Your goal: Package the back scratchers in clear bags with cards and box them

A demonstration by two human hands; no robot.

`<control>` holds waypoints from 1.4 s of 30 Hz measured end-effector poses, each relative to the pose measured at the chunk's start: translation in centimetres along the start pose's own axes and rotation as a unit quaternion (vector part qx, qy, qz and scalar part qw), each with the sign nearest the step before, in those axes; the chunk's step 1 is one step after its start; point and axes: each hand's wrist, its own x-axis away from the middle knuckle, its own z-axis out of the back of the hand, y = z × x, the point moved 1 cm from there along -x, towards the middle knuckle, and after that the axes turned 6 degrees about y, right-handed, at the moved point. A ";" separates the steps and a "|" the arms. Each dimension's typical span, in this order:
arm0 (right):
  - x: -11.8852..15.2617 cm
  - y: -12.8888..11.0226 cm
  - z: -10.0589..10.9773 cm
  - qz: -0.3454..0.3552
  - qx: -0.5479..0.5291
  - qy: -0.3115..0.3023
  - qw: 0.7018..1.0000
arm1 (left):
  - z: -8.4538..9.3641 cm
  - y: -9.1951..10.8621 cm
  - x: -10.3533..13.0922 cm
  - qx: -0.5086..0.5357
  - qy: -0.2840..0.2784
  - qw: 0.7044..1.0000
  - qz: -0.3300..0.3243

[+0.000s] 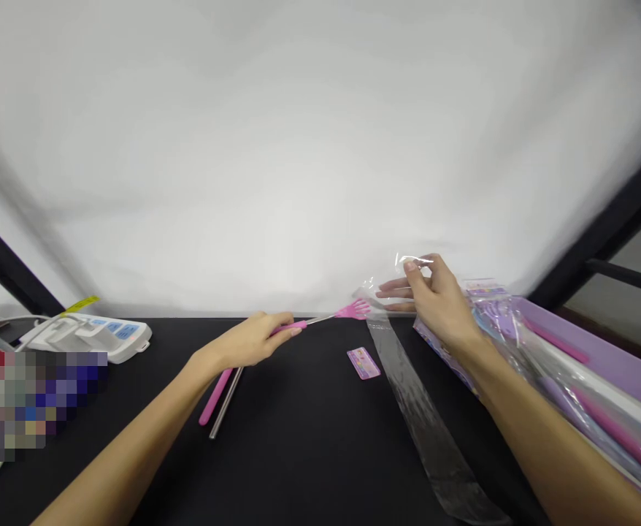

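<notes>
My left hand (260, 337) is closed on the pink handle of a back scratcher (353, 310) with a thin metal shaft. Its hand-shaped pink head points right, at the mouth of a long clear plastic bag (419, 409). My right hand (430, 288) pinches the bag's upper end between thumb and fingers; the rest of the bag trails down the black table (298, 453). A small pink and purple card (363, 363) lies left of the bag. Below my left hand lie a pink rod (214, 398) and thin metal rods (226, 403).
At the right, a purple bin (599, 343) stands beside several bagged pink, white and purple items (583, 409). A white power strip (126, 340) with plugs and cables is at the left, near a blurred-out item (41, 402). White sheeting (298, 161) rises behind the table.
</notes>
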 end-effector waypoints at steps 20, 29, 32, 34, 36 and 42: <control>0.0 1.3 -0.4 -0.070 0.012 -0.190 0.979 | 0.0 0.6 0.2 -0.003 0.006 1.000 -0.006; 0.2 2.3 -1.6 -0.112 -0.075 -0.126 0.983 | -0.9 1.3 0.4 0.104 -0.041 0.992 0.064; 0.7 2.7 -2.7 -0.137 -0.144 -0.109 0.974 | -1.9 1.7 0.3 0.126 -0.015 0.990 0.055; 1.3 2.9 -3.5 -0.161 -0.183 -0.103 0.964 | -2.7 1.9 0.1 0.138 0.009 0.989 0.043; 2.1 2.8 -4.4 -0.173 -0.207 -0.113 0.956 | -3.4 2.0 0.0 0.164 0.026 0.985 0.039; 4.5 2.3 -6.1 -0.171 -0.201 -0.195 0.945 | -3.9 2.3 -0.3 0.287 0.069 0.949 0.110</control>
